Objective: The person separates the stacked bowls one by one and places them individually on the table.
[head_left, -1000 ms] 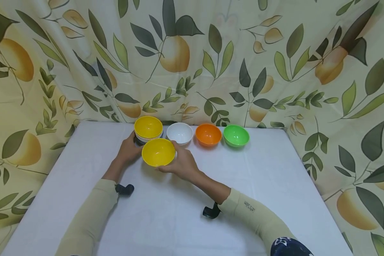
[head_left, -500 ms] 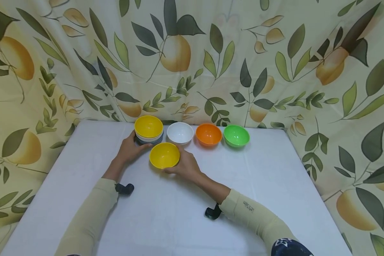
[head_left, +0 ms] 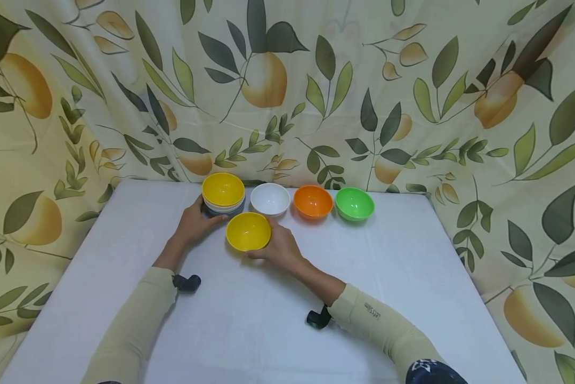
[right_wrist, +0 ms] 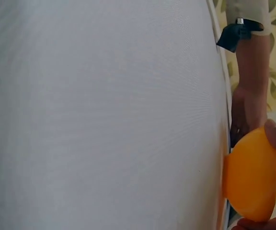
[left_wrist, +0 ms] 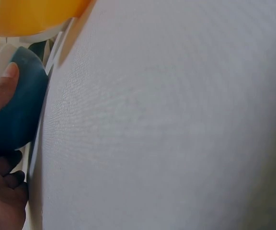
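My right hand grips a yellow bowl by its right side, in front of the row of bowls. In the right wrist view that yellow bowl shows its outer side, thumb at the rim and fingers at the opposite edge. My left hand holds the stack at the left end of the row. On top of this stack is another yellow bowl, with white below it and a dark blue bowl at the bottom. The left thumb presses against the stack's side in the left wrist view.
To the right of the stack stand a white bowl, an orange bowl and a green bowl along the back of the white-covered table. A fruit-patterned cloth hangs right behind them.
The right hand has moved the yellow bowl rightward and slightly down in the head view, away from the stack. More of the dark blue bowl shows. The left hand stays on the stack.
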The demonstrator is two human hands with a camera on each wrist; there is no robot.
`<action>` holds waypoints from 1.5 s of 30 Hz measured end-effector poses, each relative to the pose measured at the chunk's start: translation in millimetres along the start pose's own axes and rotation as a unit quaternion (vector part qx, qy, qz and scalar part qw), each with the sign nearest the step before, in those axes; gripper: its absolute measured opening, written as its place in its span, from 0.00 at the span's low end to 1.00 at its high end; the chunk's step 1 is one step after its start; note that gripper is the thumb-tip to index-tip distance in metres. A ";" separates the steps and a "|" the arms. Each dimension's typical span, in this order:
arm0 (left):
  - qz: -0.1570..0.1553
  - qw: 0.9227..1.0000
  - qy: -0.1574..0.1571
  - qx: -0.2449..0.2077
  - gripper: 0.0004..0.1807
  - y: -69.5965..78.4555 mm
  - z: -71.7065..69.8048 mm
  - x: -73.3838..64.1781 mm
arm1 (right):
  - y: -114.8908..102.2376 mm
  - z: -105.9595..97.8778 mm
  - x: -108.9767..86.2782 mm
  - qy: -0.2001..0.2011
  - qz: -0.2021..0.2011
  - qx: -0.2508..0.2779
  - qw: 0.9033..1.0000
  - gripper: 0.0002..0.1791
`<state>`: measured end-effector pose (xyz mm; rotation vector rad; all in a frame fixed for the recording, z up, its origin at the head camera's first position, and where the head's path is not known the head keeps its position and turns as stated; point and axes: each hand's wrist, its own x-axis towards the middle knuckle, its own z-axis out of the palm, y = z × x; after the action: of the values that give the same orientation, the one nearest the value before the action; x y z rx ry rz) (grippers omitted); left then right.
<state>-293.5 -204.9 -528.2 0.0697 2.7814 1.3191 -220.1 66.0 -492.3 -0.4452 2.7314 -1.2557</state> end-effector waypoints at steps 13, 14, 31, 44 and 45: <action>-0.004 1.000 -0.005 -0.005 0.69 -4.1 0.6 1.9 | -17.7 -24.1 -20.4 0.036 0.019 0.002 0.999 0.54; -0.004 1.000 -0.005 -0.006 0.69 -3.7 0.4 1.7 | -21.1 -26.9 -20.5 0.044 0.007 0.003 0.999 0.54; -0.005 1.000 -0.006 0.000 0.67 0.2 -1.9 -0.5 | -57.3 -21.2 66.7 0.055 0.006 -0.043 0.998 0.60; 0.032 0.999 0.000 0.003 0.63 -1.0 -2.3 -1.9 | -53.5 -2.2 109.0 0.030 0.036 -0.100 0.994 0.62; 0.035 0.999 0.000 0.002 0.62 -0.7 -2.6 -1.8 | -53.0 -1.4 111.2 0.029 0.032 -0.102 0.994 0.61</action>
<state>-291.9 -207.4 -527.0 0.1680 2.8068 1.3280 -314.6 0.4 -448.2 -0.3417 2.9103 -0.9949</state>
